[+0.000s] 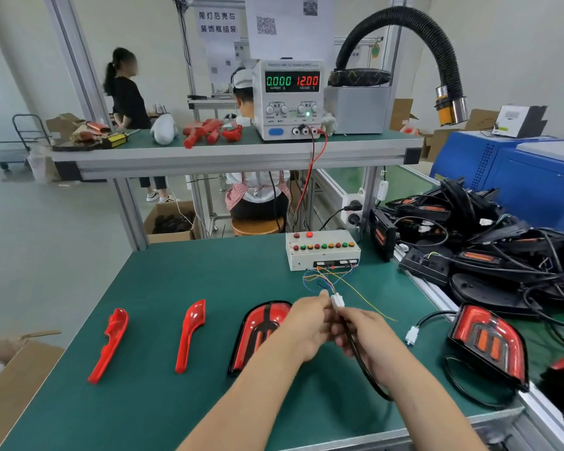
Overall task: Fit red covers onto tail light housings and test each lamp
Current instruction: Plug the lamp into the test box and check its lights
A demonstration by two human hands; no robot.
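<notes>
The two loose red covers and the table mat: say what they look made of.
Red covers: likely glossy moulded plastic, given bright highlights and thin shaped edges. Table mat: probably matte green rubber or vinyl, flat and without glare.

Factory assembly station, green-matted workbench on aluminium framing, bench power supply, button test box, fume extraction hose, piled lamp housings.

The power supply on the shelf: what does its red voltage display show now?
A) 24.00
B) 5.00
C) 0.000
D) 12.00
D: the power supply shows 12.00 in red digits on the right of its display, while the green current digits beside it read 0.000.
</notes>
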